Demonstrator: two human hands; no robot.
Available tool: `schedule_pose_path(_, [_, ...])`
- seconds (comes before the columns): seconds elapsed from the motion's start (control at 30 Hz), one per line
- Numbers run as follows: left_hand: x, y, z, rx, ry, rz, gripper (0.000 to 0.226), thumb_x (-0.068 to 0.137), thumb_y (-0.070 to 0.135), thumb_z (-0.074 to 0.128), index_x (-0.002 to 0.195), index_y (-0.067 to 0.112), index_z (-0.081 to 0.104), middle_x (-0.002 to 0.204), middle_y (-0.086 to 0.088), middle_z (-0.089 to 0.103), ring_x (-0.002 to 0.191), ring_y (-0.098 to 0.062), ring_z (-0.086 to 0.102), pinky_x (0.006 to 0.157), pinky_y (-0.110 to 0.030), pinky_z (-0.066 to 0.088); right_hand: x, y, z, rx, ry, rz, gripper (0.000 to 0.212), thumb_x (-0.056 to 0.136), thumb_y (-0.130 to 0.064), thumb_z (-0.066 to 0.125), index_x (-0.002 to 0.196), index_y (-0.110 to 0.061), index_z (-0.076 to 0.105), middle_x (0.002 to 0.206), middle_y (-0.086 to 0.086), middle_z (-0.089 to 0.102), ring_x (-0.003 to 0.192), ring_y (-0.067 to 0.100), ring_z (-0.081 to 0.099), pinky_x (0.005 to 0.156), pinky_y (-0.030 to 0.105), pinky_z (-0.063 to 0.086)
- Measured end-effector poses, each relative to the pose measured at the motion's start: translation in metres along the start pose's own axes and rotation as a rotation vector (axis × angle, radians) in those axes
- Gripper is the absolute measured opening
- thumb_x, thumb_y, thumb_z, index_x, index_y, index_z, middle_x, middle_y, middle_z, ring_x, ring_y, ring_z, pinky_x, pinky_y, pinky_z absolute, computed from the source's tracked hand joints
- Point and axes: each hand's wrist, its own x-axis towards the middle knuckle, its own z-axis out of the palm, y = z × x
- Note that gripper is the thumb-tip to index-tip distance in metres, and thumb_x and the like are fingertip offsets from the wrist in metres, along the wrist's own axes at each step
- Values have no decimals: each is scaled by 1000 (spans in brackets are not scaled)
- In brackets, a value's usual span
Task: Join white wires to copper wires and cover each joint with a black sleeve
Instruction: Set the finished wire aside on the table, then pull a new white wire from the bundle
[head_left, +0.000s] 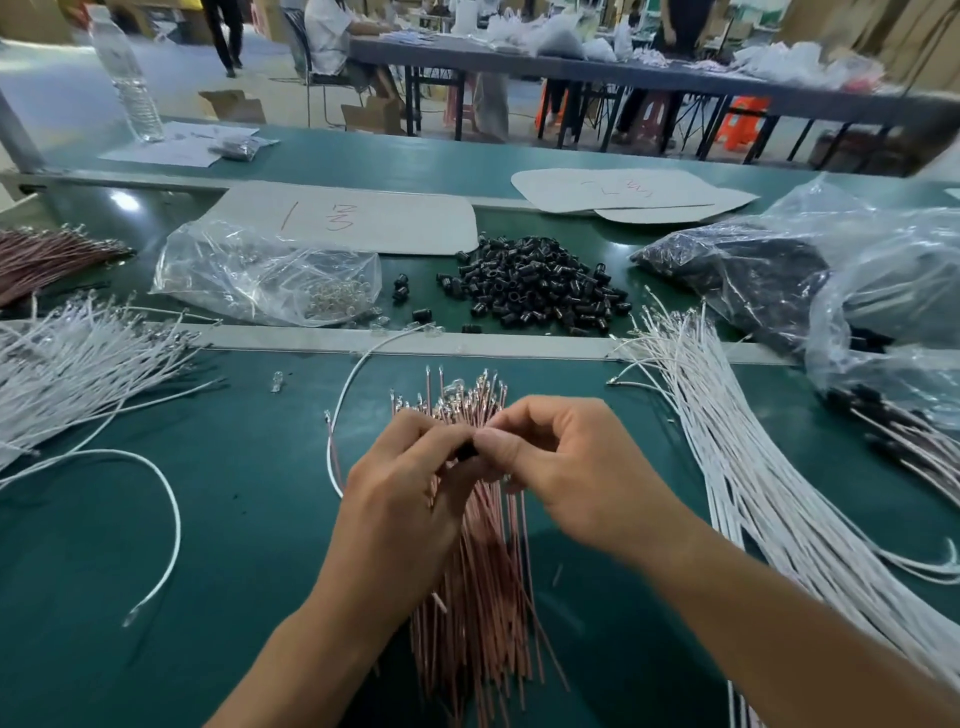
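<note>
Left hand (410, 478) and right hand (550, 467) pinch black sleeve (466, 451); clear bag (234, 260) holds terminals (337, 299)

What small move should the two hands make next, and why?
Probably slide the small black tube-shaped sleeve over the joint, which is hidden. The left hand and right hand both pinch it above the copper-coloured wire bundle; a thin white wire loops from the left hand.

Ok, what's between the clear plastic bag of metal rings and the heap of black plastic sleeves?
Head view: a few stray black sleeves lying on the green table surface.
</note>
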Motion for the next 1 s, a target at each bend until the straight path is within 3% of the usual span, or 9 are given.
schedule_pose_path(0.07, [-2,-1,2,15,-8,-16,17,94,19,68,109,13,73,96,5,60,79,-3,56,70,-11,43,-6,3,-19,-201,-5,-2,12,94,-34,70,84,-27,72,76,-7,73,69,11,67,66,25,55])
schedule_pose_path(0.13, [-3,-2,0,16,-13,-65,18,93,17,67,109,12,72,100,6,59,83,-4,57,71,-14,45,-10,13,-55,-665,101,58,13,93,-42,68,89,-30,67,84,-12,67,79,6,63,72,23,47])
schedule_pose_path(0.23, [-1,-2,-1,25,-7,-98,16,93,17,66,108,13,70,102,7,58,89,-2,56,72,-16,47,-15,31,-104,-1218,191,475,31,94,-48,64,97,-19,54,94,2,55,91,26,59,74,35,47])
schedule_pose_path(0.3, [-2,-1,0,30,-27,-92,14,93,17,66,106,12,70,102,8,58,88,-1,56,71,-14,46,-18,45,-115,-1229,140,625,30,94,-37,64,80,-15,49,78,3,52,78,28,57,64,33,45])
schedule_pose_path(0.4, [-4,1,2,23,-91,-75,12,93,16,67,104,12,69,99,11,58,86,0,56,66,-14,47,-20,60,-117,-1186,165,632,29,89,-22,58,65,-12,44,68,6,53,64,27,56,50,29,34])
schedule_pose_path(0.6, [-5,0,1,-4,-92,-113,25,94,21,65,119,18,63,98,17,59,91,2,56,74,-9,44,-24,52,-121,-1081,261,624,8,81,-19,62,83,-13,66,79,7,65,71,27,64,69,39,59])
schedule_pose_path(0.7, [-6,0,1,5,-109,-109,25,94,22,66,119,18,64,99,16,60,92,1,56,76,-10,44,-23,57,-121,-1112,188,612,23,89,-29,64,75,-11,65,71,5,65,67,25,64,67,36,58])
schedule_pose_path(0.83, [-5,1,1,16,-129,-96,20,95,20,66,115,18,66,96,15,58,86,-1,56,72,-10,43,-15,60,-127,-1058,162,664,23,87,-16,56,65,-10,59,66,10,65,62,28,64,55,30,50])
schedule_pose_path(1.0, [-4,0,0,11,-130,-87,16,95,20,66,110,20,67,94,17,58,87,0,55,72,-10,42,-17,58,-129,-1013,190,659,30,88,-18,56,59,-13,48,58,6,55,52,24,49,50,27,38])
